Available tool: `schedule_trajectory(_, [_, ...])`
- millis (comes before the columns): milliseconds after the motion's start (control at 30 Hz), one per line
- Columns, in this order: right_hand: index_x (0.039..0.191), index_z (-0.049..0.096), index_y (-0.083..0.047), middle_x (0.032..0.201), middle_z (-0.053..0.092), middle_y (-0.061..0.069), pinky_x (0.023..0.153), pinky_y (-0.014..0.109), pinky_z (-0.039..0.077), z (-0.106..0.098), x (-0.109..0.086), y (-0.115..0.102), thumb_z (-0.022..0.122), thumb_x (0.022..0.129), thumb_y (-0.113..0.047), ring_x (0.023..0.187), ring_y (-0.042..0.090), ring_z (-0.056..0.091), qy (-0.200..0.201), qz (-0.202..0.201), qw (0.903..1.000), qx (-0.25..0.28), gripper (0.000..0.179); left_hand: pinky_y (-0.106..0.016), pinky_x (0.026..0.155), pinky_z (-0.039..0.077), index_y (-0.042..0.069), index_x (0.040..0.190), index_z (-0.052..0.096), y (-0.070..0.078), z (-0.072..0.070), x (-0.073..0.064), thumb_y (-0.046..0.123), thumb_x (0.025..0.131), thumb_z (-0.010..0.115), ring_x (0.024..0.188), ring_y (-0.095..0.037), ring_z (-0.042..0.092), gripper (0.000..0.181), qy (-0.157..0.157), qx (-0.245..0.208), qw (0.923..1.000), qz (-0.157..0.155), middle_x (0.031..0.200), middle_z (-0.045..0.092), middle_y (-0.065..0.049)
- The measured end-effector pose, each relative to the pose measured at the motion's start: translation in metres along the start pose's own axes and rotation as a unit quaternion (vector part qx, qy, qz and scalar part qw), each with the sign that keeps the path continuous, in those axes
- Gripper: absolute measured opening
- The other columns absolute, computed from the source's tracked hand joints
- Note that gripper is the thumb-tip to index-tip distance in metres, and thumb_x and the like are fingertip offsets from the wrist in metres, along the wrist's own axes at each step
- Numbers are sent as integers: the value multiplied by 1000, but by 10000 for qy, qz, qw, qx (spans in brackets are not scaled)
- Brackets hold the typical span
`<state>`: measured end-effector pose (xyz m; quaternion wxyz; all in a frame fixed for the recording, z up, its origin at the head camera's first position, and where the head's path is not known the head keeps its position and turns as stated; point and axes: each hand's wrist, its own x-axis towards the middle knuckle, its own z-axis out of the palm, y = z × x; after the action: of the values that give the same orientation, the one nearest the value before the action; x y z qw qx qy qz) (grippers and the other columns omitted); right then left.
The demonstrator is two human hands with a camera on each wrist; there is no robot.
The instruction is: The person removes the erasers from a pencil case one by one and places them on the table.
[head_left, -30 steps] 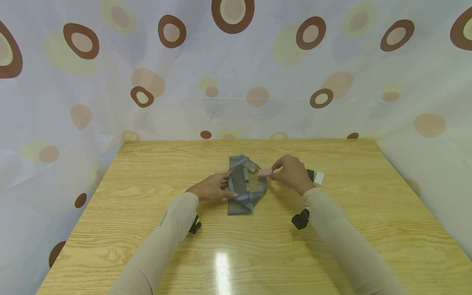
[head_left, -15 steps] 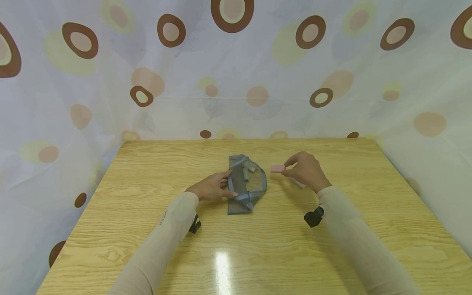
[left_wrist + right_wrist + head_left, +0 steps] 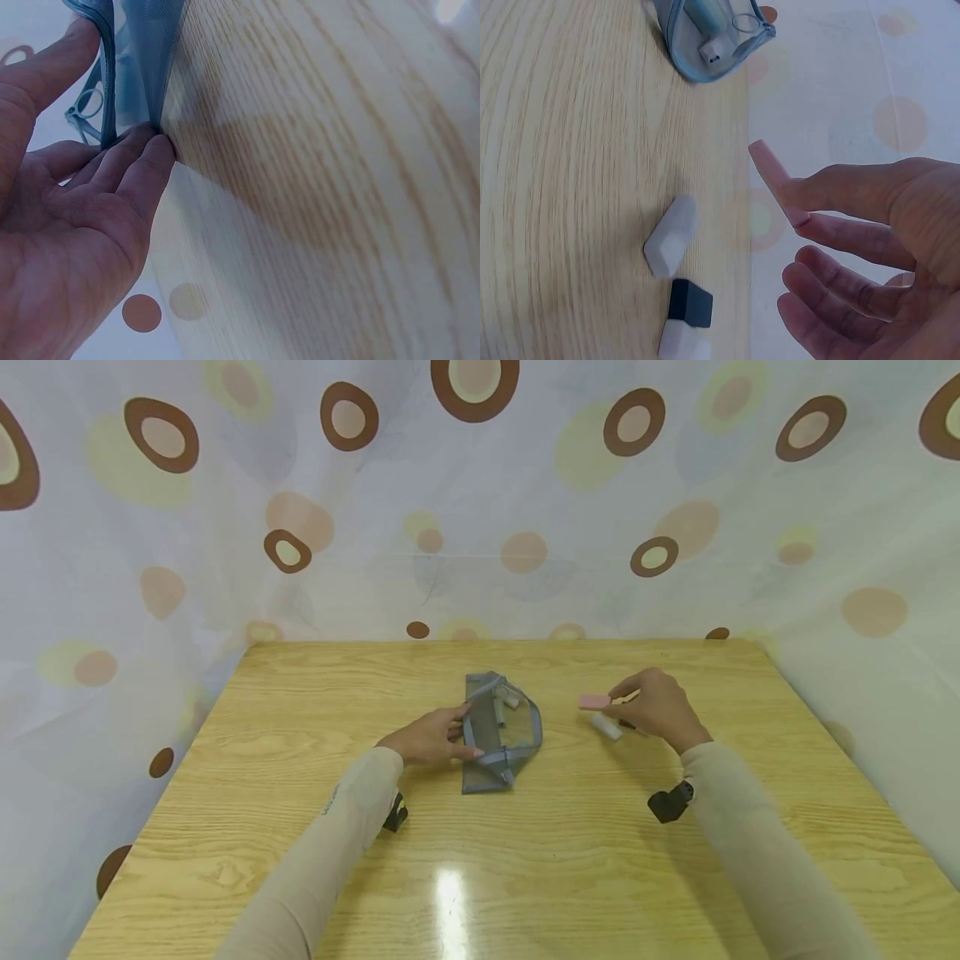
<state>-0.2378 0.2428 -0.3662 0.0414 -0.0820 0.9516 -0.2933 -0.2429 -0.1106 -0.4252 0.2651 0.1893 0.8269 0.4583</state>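
Note:
A grey-blue mesh zip pouch [image 3: 537, 727] lies unzipped at mid-table, with small pale items visible in it. My left hand [image 3: 432, 739] holds its left side, thumb at the zip edge and fingers against the mesh in the left wrist view. My right hand [image 3: 651, 706] pinches a thin pink eraser [image 3: 595, 702] between thumb and index finger, above the table to the right of the pouch. The other right fingers are loosely bent. Below the pink eraser lies a white bevelled eraser [image 3: 671, 236].
Beside the white eraser sits a black-and-white block [image 3: 690, 304], mostly behind the right hand in the head view. A small pale block [image 3: 712, 51] shows inside the pouch. Spotted curtain [image 3: 480, 527] rises at the table's back edge and sides.
My right hand has moved right, carrying the pink eraser away from the pouch mouth to above the white eraser. The left hand and pouch stay put.

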Motion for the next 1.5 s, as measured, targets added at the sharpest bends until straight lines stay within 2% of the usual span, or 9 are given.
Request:
schedule_trajectory(267, [112,76,4,127,63,30,77,52,59,-5,-6,22,77,91,-24,95,38,70,14,29,10000,-69,35,-42,118,36,4,162,8,0,-1,0,20,95,75,149,-33,29,97,-48,47,10000,7,167,16,-15])
schedule_trajectory(467, [114,75,4,128,63,31,81,53,56,-8,-13,32,78,91,-28,116,49,58,-74,308,9995,-5,40,-42,117,36,3,162,7,-1,-1,1,21,95,74,149,-33,30,96,-17,82,10000,31,167,18,-15])
schedule_trajectory(700, [116,73,6,132,58,35,80,54,58,-12,-20,43,76,93,-26,101,43,66,-161,303,9994,81,39,-40,117,37,7,163,8,-1,-1,0,22,95,75,149,-30,31,96,16,156,9998,-74,167,18,-12])
schedule_trajectory(1067, [113,74,7,130,59,35,81,56,57,-13,-33,59,76,92,-26,101,43,67,-121,359,9992,130,39,-42,117,37,5,163,7,-1,-1,0,21,96,73,149,-33,30,96,-49,81,10000,4,168,14,-15])
schedule_trajectory(1333, [115,73,8,132,56,37,84,60,55,-12,-39,67,74,93,-24,108,49,62,-246,490,9984,170,38,-42,117,37,4,162,7,-3,-1,1,22,96,73,149,-33,30,96,-46,105,9999,44,168,14,-15])
schedule_trajectory(1500, [115,73,8,133,55,38,89,65,52,-10,-41,72,74,93,-24,118,56,53,-284,553,9979,156,39,-43,117,37,3,162,6,-3,-1,2,22,96,74,149,-34,29,96,-70,99,9999,111,167,13,-16])
